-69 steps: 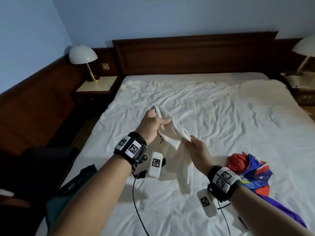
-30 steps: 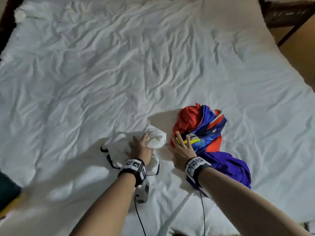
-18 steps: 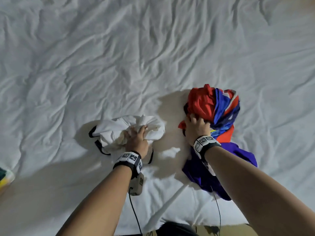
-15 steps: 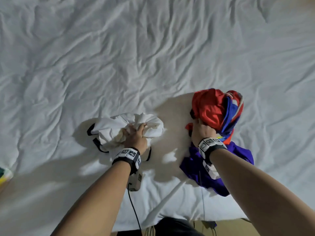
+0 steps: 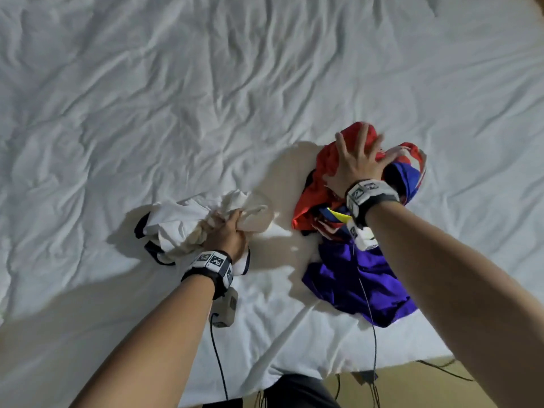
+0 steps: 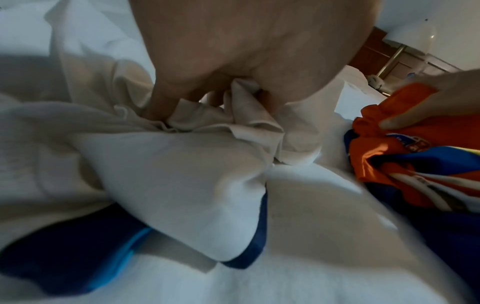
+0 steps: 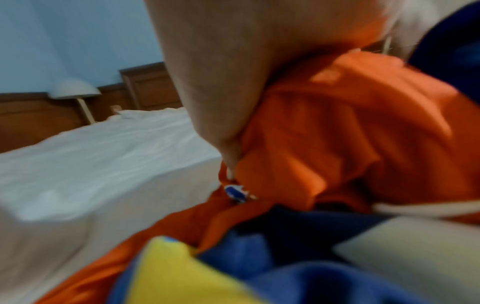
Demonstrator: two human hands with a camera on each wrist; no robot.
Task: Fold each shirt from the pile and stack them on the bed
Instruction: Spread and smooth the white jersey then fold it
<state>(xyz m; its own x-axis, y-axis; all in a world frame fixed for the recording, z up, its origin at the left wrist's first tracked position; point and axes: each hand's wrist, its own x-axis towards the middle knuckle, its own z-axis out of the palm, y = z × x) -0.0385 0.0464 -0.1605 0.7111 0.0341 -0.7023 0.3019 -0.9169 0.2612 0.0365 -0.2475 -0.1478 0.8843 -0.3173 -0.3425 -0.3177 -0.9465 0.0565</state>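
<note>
The bed (image 5: 206, 83), covered by a creased white sheet, fills the head view; its near edge runs along 6 o'clock.

The pile of coloured shirts (image 5: 362, 231), red, blue, purple and yellow, lies at about 4 o'clock from the view's centre, crumpled and unfolded, the purple part trailing toward the bed's near edge.

The white shirt (image 5: 182, 222), with dark trim at its hems, lies bunched at about 7 o'clock, just beside the pile at its 9 o'clock and apart from it by a strip of bare sheet.

The right hand (image 5: 357, 163) lies on top of the pile's red cloth with fingers spread and straight, pressing rather than clutching. Half a second ago this hand was closed low against the pile's near side; it has since opened and moved up over the red part, toward 12 o'clock.

The left hand (image 5: 228, 235) clenches a wad of the white shirt, cloth gathered between fingers and thumb in the left wrist view, as it did half a second ago.

Judgement: nothing is folded or stacked yet. Both hands appear to be shifting the clothes aside or sorting them, so the task stands at its start.
</note>
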